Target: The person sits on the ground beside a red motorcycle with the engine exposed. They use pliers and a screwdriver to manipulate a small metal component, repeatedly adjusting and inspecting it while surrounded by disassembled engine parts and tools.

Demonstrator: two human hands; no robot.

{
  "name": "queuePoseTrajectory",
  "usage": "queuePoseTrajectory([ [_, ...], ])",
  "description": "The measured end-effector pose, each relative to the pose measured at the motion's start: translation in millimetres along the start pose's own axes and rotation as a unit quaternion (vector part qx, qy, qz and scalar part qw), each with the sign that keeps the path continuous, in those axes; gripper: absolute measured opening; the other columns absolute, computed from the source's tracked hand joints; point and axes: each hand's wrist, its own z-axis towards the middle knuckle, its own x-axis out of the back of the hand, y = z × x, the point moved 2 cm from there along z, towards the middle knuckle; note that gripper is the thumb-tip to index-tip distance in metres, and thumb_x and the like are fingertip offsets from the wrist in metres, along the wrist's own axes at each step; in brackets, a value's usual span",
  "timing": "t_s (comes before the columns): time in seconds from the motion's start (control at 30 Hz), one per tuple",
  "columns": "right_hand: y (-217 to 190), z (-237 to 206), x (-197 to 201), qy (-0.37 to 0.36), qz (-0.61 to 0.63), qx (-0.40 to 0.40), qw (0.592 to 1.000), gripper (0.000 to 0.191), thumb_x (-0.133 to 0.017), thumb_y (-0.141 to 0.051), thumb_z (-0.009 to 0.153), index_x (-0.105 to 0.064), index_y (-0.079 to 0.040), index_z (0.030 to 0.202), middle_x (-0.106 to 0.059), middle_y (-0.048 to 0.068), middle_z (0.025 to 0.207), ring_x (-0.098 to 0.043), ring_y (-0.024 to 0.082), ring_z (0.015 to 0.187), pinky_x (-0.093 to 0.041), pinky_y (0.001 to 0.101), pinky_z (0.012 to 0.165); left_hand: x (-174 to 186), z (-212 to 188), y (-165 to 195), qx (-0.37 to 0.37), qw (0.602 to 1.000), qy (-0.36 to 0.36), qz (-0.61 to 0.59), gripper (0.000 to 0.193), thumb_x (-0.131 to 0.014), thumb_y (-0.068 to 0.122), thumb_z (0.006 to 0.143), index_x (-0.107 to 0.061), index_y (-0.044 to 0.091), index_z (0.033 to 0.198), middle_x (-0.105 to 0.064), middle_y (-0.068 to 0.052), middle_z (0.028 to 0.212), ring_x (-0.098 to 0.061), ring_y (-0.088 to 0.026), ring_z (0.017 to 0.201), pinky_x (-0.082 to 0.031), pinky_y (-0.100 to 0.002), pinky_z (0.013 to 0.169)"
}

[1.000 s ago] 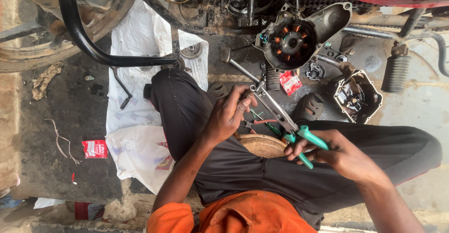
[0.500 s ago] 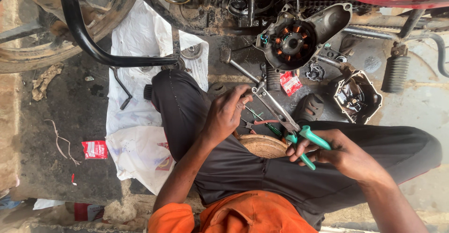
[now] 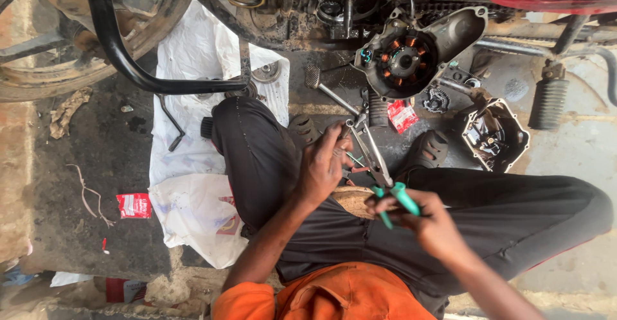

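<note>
The person wears an orange top point(image 3: 334, 297), its cloth bunched in soft folds at the chest, just below both hands. The sleeves are short: both forearms are bare from above the elbow down to the hands, with no watch, bracelet or glove on either. The left hand point(image 3: 323, 166) and the right hand point(image 3: 432, 225) carry no rings that can be made out. The trousers point(image 3: 514, 223) are dark, near black, a plain smooth cloth with fine creases, spreading out to either side of the hands. Beyond the hands sit two dark moulded shoes point(image 3: 429, 150) with ridged, vented uppers, dusty grey.
</note>
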Motion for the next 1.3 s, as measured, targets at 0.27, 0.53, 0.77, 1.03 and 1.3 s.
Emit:
queuePoseTrajectory([
  [0.27,8.3,-8.8,-9.3,0.006,-0.019,0.069,0.997,0.055,-0.043,0.016,0.055,-0.072,0.004,0.100,-0.076,0.018,0.117,-0.072,0.029,0.116,-0.053,0.0396,0.104,-2.2,-0.5,19.0,0.088,0.986,-0.017,-0.141,0.020,-0.048,0.014,0.113,-0.053,0.002,0.128,-0.068,-0.007,0.088,-0.068,-0.014,0.075,-0.057,-0.029,0.067],
  [0.53,-9.4,-27.6,20.5,0.012,-0.159,0.167,0.973,0.044,-0.053,0.012,0.061,-0.071,0.003,0.100,-0.068,0.016,0.121,-0.066,0.030,0.121,-0.047,0.0408,0.103,5.1,2.9,26.5,0.191,0.886,-0.078,-0.415,0.028,-0.038,0.030,0.116,-0.052,0.005,0.115,-0.041,0.004,0.073,-0.036,-0.005,0.059,-0.039,-0.024,0.053],
  [0.77,4.9,-13.2,29.7,-0.014,-0.037,0.173,0.984,0.039,-0.072,-0.029,0.090,-0.066,0.000,0.117,-0.072,0.018,0.125,-0.068,0.030,0.116,-0.055,0.0413,0.099,2.1,0.8,29.4,0.189,0.812,-0.103,-0.542,0.033,-0.038,0.036,0.116,-0.050,0.005,0.118,-0.037,0.005,0.064,-0.032,-0.005,0.053,-0.034,-0.023,0.048],
  [1.03,-12.4,-8.5,47.5,0.078,-0.185,0.241,0.950,0.035,-0.070,-0.031,0.095,-0.062,-0.004,0.116,-0.066,0.010,0.116,-0.064,0.021,0.106,-0.052,0.0351,0.095,2.4,8.1,44.6,0.076,0.926,-0.116,-0.352,0.016,-0.048,0.021,0.112,-0.044,0.007,0.119,-0.065,-0.008,0.099,-0.055,-0.008,0.078,-0.048,-0.023,0.064],
  [1.3,-29.7,-5.5,54.5,0.082,-0.300,0.255,0.916,0.023,-0.073,-0.023,0.093,-0.056,-0.007,0.097,-0.064,0.009,0.117,-0.059,0.020,0.099,-0.048,0.0318,0.088,20.3,16.2,71.3,-0.051,0.989,-0.119,-0.069,0.017,-0.053,0.012,0.111,-0.060,0.005,0.124,-0.057,-0.007,0.105,-0.055,-0.017,0.089,-0.049,-0.031,0.081],
])
